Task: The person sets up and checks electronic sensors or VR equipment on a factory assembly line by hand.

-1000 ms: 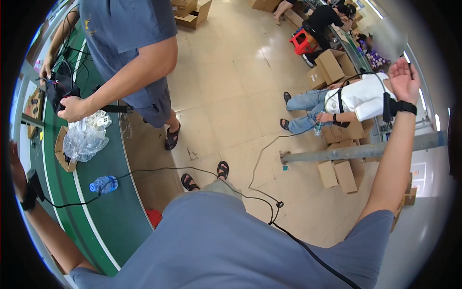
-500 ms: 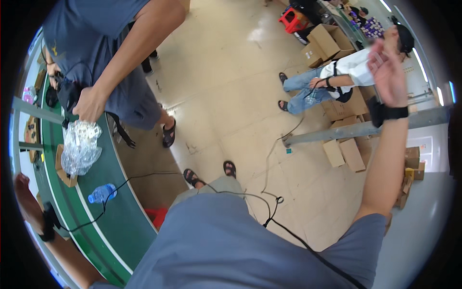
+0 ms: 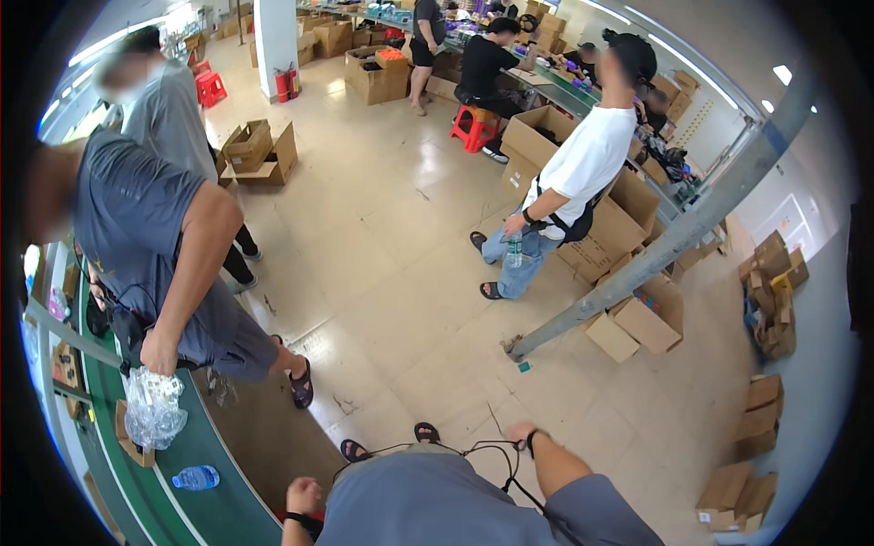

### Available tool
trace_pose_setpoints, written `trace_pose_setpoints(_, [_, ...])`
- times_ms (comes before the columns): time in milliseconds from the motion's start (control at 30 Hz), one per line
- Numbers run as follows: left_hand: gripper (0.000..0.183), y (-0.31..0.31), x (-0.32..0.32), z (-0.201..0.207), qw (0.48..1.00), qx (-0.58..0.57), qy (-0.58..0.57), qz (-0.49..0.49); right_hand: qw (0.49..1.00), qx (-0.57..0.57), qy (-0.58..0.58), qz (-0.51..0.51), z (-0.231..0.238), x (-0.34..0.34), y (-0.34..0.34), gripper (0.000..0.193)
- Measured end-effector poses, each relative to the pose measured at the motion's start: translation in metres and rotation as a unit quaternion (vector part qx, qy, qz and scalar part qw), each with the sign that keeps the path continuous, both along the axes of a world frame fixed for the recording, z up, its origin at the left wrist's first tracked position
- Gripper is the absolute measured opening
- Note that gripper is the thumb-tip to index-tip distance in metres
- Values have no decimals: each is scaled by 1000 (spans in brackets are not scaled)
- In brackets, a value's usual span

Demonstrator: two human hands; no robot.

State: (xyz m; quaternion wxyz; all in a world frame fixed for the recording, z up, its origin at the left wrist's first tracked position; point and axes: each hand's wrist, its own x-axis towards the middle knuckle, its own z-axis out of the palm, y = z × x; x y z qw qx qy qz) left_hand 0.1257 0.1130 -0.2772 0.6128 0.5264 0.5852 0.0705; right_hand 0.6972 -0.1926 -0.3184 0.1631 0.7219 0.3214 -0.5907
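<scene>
My left hand (image 3: 303, 494) is low in front of me, by the near edge of the green conveyor table (image 3: 238, 502). Its fingers are curled in, and nothing shows in them. My right hand (image 3: 522, 433) is in front of my right side, close to a thin black cable (image 3: 496, 444) that loops across my waist. Blur hides how its fingers lie. Both wrists wear black straps. On the table, left of my left hand, a clear blue-tinted plastic bottle (image 3: 196, 478) lies on its side. Beyond it a clear plastic bag (image 3: 155, 408) with white pieces rests over a cardboard box (image 3: 135, 441).
A co-worker in a grey shirt (image 3: 146, 214) stands at the table, one hand at the bag. Another person in a white shirt (image 3: 592, 150) holds a bottle near a slanting grey metal post (image 3: 637, 259). Cardboard boxes (image 3: 628, 218) stand on the right, with a red stool (image 3: 475, 129) beyond.
Both my hands have come down and inward from wide apart to near my waist. The view has tilted up, showing more of the room.
</scene>
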Motion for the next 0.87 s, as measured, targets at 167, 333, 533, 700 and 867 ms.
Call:
trace_pose_setpoints(167, [22,-46,50,-15,926,4,197,-322,831,49,91,-547,-119,-39,-171,34])
trace_pose_setpoints(333, [22,-45,78,-31,956,-64,190,-213,823,65,-11,-563,-57,-41,-146,31])
trace_pose_setpoints(533, [17,-38,152,-31,978,-193,14,77,961,119,-196,-156,-62,39,-130,25])
trace_pose_setpoints(700, [41,-46,193,-31,978,34,93,-184,852,241,-260,-386,-44,48,-97,23])
trace_pose_setpoints(867, [51,-46,221,-29,936,53,162,-309,941,108,-185,-263,-48,85,-96,30])
